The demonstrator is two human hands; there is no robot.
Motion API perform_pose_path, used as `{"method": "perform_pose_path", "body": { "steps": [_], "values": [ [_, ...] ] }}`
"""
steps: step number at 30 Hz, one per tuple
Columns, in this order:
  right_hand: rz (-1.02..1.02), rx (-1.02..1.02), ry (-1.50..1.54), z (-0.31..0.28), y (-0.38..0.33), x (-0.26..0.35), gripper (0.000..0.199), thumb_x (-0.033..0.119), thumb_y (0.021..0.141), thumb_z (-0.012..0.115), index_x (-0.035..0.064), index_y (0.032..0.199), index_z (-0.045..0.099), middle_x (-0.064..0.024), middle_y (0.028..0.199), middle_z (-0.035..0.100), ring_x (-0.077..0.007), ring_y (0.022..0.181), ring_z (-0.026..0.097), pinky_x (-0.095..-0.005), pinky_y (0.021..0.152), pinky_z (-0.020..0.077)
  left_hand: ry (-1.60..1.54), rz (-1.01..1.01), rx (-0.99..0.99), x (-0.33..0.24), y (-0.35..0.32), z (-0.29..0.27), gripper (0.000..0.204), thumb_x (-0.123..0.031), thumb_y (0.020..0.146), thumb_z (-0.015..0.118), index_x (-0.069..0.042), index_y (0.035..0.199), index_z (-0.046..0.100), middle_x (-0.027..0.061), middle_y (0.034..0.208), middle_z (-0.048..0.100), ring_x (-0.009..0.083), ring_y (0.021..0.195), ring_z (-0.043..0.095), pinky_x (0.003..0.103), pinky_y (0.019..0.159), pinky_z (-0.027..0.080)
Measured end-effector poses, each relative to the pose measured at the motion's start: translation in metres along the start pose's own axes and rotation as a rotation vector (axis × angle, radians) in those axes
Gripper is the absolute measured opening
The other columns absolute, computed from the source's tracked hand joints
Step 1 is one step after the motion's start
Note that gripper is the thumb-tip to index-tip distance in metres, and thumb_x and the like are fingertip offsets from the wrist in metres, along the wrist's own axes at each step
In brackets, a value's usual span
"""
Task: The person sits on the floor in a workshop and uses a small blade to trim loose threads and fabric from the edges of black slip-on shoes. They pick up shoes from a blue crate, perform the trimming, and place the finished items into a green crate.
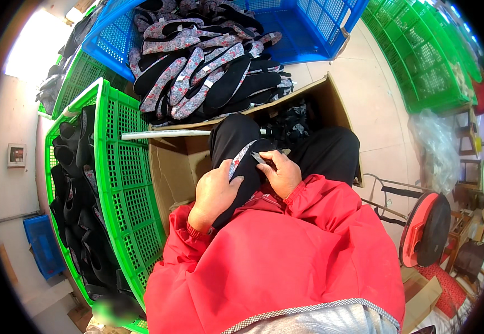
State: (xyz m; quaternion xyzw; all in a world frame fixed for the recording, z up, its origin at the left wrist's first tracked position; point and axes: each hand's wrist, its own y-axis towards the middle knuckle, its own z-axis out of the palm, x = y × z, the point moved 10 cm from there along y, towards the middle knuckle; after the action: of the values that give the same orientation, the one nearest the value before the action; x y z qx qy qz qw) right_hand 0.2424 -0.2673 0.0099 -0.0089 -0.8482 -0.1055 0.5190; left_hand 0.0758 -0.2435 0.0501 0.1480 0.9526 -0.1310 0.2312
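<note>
Over my lap, my left hand (214,193) grips a black cloth slipper with a floral strip (236,162) along its edge. Its dark part blends with my black trousers, so its full outline is hard to make out. My right hand (282,173) is closed round small metal thread snips (259,158), their tip pointing toward the slipper. A heap of similar black and floral slippers (197,72) lies just beyond my knees.
A cardboard box (172,170) with dark scraps inside lies under my knees. At the left stands a green crate (128,167) of black slippers; ahead is a blue crate (309,33). Green crates (414,61) stand far right, a round red-and-black stool (426,228) nearer.
</note>
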Motion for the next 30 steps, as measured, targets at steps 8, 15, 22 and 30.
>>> {"method": "perform_pose_path", "body": {
  "steps": [8,15,22,30],
  "values": [
    [0.028,0.004,0.016,0.004,0.000,-0.003,0.023,0.018,0.084,0.072,0.0104,0.102,0.061,-0.0112,0.088,0.067,-0.0301,0.077,0.066,-0.0371,0.065,0.0509,-0.006,-0.013,0.001,0.001,0.000,0.000,0.039,-0.024,0.082,0.068,-0.002,0.112,0.055,0.0235,0.084,0.066,0.0422,0.083,0.064,0.049,0.070,0.050],
    [0.013,-0.007,0.000,0.003,0.002,0.000,0.022,0.019,0.084,0.072,0.0096,0.101,0.061,-0.0108,0.088,0.068,-0.0303,0.078,0.066,-0.0372,0.065,0.0508,0.003,-0.004,0.008,-0.001,0.000,0.000,0.040,-0.024,0.082,0.068,-0.001,0.112,0.055,0.0239,0.084,0.066,0.0421,0.082,0.064,0.049,0.070,0.050],
    [0.050,-0.021,0.109,0.006,0.000,-0.010,0.020,0.014,0.085,0.071,0.0067,0.101,0.061,-0.0109,0.089,0.068,-0.0254,0.079,0.067,-0.0334,0.069,0.0509,0.011,-0.006,0.012,-0.001,0.000,0.000,0.038,-0.023,0.083,0.068,-0.001,0.111,0.055,0.0236,0.083,0.066,0.0420,0.081,0.065,0.049,0.069,0.050],
    [0.366,-0.032,0.555,0.016,-0.009,-0.045,0.020,0.011,0.090,0.069,0.0017,0.105,0.060,-0.0037,0.090,0.065,-0.0089,0.078,0.061,-0.0234,0.069,0.0487,0.011,-0.007,0.010,-0.003,0.000,0.001,0.038,-0.024,0.083,0.068,-0.001,0.110,0.055,0.0235,0.082,0.066,0.0419,0.081,0.065,0.049,0.070,0.051]
  ]
}}
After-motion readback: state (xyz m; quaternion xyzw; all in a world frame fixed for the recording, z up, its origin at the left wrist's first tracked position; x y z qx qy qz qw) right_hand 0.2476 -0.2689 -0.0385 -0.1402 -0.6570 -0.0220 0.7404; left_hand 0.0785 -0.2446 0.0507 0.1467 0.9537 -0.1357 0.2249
